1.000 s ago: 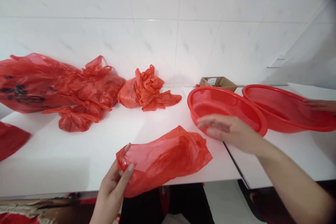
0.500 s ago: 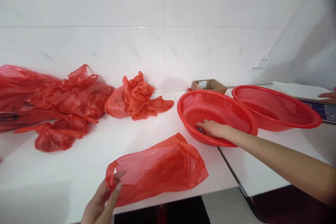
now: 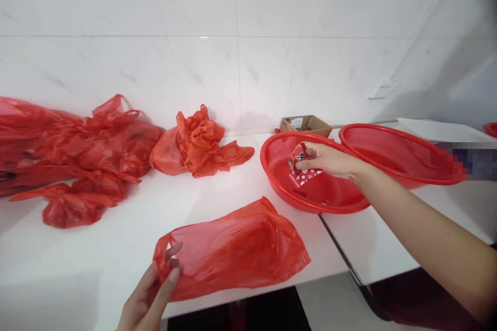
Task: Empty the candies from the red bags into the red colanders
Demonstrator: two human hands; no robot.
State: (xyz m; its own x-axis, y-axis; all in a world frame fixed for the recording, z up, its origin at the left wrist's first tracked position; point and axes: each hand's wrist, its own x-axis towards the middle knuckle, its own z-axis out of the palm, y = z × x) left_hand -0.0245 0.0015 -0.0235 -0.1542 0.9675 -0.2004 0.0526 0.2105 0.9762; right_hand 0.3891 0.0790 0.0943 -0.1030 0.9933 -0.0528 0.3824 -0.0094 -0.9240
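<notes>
My left hand (image 3: 153,287) grips the handle end of a red plastic bag (image 3: 236,253), which lies flat along the table's front edge. Its fingers hook through the handle loop. Over the nearer red plastic basket (image 3: 281,196), my right hand (image 3: 324,159) pinches a small red packet (image 3: 305,173) with white dots and dark lettering. The packet hangs within the basket's rim, partly covered by my fingers. A few small pieces lie on the basket floor, too small to name.
A second red basket (image 3: 388,158) stands to the right. Behind them is a small cardboard box (image 3: 310,125) against the tiled wall. Crumpled red bags (image 3: 116,139) and a bunched red bag (image 3: 202,145) sit along the back left of the white table (image 3: 116,253).
My right hand has come up from the near basket's floor and now holds the dotted packet in view. The left hand keeps its grip on the bag, almost unmoved.
</notes>
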